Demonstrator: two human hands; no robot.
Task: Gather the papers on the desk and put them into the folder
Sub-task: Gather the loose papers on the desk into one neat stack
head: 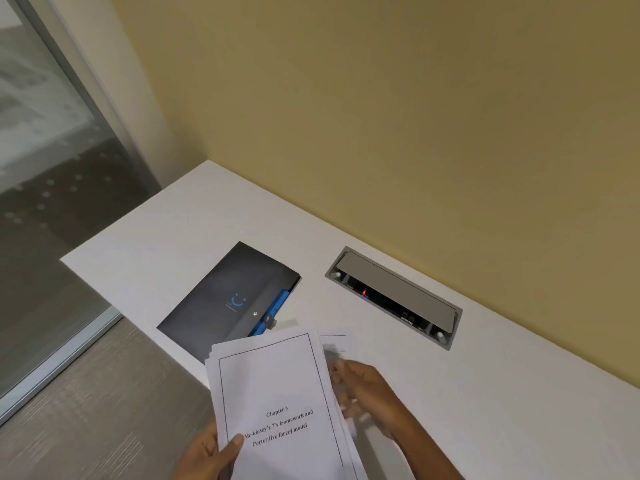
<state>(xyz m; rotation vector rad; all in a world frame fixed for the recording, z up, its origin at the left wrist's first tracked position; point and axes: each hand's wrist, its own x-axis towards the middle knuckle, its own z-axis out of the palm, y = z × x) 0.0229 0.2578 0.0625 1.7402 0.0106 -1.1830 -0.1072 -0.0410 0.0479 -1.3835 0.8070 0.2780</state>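
Note:
A stack of white printed papers, top sheet reading "Chapter 3", is held up above the near edge of the desk. My left hand grips the stack's lower left corner, thumb on top. My right hand is against the stack's right edge, fingers blurred, touching the sheets there. One more white sheet shows behind the stack on the desk. The dark grey folder with a blue logo, a snap button and a blue inner edge lies shut and flat on the desk, just beyond the papers.
The white desk sits against a yellow wall. A recessed grey power and cable box with an open lid is set in the desk to the right of the folder. A glass partition and wood-look floor lie to the left.

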